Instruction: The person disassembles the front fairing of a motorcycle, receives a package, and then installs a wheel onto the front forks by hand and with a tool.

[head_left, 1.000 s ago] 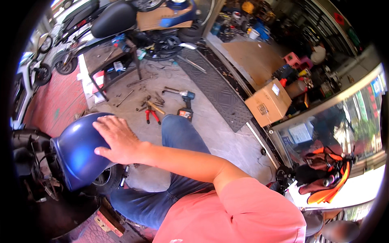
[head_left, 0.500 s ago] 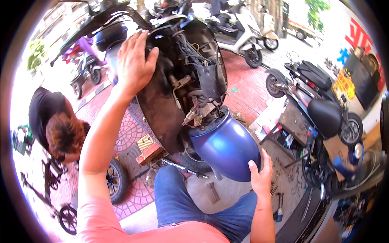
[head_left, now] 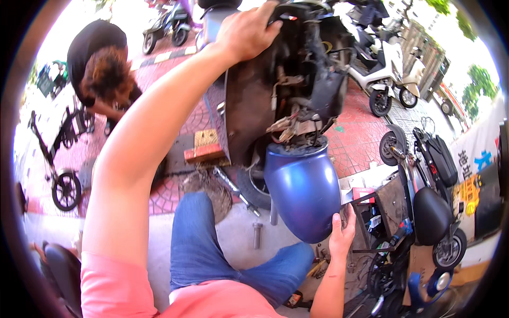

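The stripped front of a scooter stands before me, its dark panel [head_left: 247, 100] enclosing exposed wiring [head_left: 313, 47] and connectors [head_left: 289, 124]. My left hand [head_left: 246, 33] reaches up to the panel's upper edge, its fingers curled over it and the thumb on the near side. Below the wiring hangs a glossy blue front fender [head_left: 303, 185], partly covering the front tire [head_left: 252, 188]. At the fender's lower right side is my right hand [head_left: 342, 233], thumb and fingers apart, the thumb close to its edge. Whether the right hand touches the fender is hard to tell.
A large bolt-like metal piece [head_left: 257, 236] stands on the floor by my knees. Left lies a reddish block [head_left: 204, 152]; beyond it a person [head_left: 101, 58] bends over. To the right are a metal stand [head_left: 389, 206] and a scooter with a black seat [head_left: 432, 209]. White scooter [head_left: 382, 74] behind.
My view has swung, so the scooter front sits further right and higher. The fender now points more straight down. My left hand's fingers have curled over the panel edge, where they lay flatter before.
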Demonstrator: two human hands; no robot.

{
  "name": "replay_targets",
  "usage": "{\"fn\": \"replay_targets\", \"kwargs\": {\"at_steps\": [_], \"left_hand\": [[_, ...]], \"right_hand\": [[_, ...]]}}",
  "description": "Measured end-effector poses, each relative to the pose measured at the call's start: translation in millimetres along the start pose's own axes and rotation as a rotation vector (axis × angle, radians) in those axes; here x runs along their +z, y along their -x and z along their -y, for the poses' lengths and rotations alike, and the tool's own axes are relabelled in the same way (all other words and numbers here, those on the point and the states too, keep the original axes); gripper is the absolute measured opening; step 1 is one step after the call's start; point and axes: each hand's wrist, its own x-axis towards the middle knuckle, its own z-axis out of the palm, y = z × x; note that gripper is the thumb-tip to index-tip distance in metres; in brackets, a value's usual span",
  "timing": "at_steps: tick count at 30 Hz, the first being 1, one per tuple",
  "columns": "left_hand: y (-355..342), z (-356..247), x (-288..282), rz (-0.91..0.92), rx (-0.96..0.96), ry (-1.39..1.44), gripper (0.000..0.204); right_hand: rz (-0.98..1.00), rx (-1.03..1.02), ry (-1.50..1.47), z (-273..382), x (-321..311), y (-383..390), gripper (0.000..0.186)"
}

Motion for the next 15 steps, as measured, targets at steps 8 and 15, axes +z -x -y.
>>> {"fn": "replay_targets", "kwargs": {"at_steps": [8, 15], "left_hand": [[13, 10, -16, 0.05, -0.029, 0.028, 0.044], [3, -1, 11, -0.07, 0.052, 0.043, 0.045]], "right_hand": [[-0.023, 0.068, -0.203, -10, 35, -3, 0.068], [-0.191, 0.223, -0.369, -31, 24, 3, 0.069]]}}
